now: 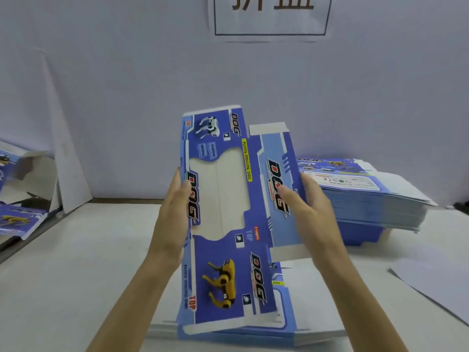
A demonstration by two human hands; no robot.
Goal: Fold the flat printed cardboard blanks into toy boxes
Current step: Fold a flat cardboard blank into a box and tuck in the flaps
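A flat blue printed cardboard blank (228, 262) with a clear window and "DOG" lettering is held up over the table, long side running away from me. My left hand (172, 219) grips its left edge, thumb on the printed face. My right hand (307, 212) grips the right side panel, thumb across the "DOG" logo. The blank's near end hangs just above a low pile of more flat blanks (291, 334) on the table in front of me.
A tall stack of flat blanks (368, 196) sits at the right rear. Folded or half-folded boxes (17, 219) lie at the left edge beside a leaning white sheet (68, 158). A grey sheet (436, 283) lies at the right. A wall with a sign stands behind.
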